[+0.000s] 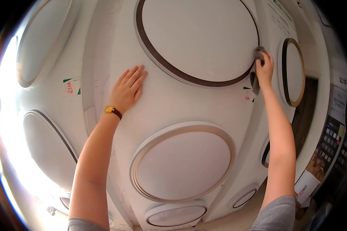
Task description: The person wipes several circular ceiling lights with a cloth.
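My right hand (265, 68) holds a grey cloth (255, 76) against the lower right edge of a large round ceiling-type lamp (201, 40) with a dark brown rim, mounted on a white display panel. Flat on that panel, left of the lamp, rests my left hand (128, 88), holding nothing, its fingers slightly spread. A gold watch (109, 109) on a dark strap is on my left wrist. Below the hands is another round lamp (183, 164) with a beige ringed rim. Just under the cloth, a price tag (249, 95) is fixed to the panel.
More round lamps are on both sides, including one with a black and gold rim (293, 72) at right and a pale one (43, 43) at upper left. A smaller round lamp (177, 215) sits low down. Boxes (315, 167) and a display of small items stand far right.
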Tool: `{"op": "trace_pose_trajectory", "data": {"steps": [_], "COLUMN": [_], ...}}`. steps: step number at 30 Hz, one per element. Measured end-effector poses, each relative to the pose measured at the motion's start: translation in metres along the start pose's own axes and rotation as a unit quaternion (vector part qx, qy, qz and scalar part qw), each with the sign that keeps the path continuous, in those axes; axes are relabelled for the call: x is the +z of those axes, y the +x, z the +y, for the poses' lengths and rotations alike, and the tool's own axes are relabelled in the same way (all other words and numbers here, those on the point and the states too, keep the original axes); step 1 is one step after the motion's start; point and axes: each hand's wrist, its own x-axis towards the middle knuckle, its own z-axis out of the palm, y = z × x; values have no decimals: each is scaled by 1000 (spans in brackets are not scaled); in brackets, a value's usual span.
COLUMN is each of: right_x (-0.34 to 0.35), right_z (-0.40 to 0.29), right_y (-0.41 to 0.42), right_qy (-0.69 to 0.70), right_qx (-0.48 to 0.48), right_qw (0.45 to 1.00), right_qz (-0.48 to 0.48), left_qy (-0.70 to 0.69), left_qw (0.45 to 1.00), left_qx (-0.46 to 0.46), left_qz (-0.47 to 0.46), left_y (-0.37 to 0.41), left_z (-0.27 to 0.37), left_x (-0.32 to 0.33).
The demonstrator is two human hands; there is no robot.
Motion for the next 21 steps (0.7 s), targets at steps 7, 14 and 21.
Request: {"op": "trace_pose_trajectory", "data": {"steps": [7,14,21], "right_x": [52,111,121], "right_z": [-46,-159,-307], "right_y": [73,131,101], "right_qy": [77,71,161], "right_qx": [201,-26,-272], "right_qw": [972,988,948], "right_qz": [89,136,-35], "left_qy": [-2,7,-8], "left_qw": [1000,1000,1000], "left_qx": [-4,-4,-4], "left_qz": [4,10,-4], "left_y": [0,2,-3], "left_z": [3,5,2], "left_x": [0,1,-2]}}
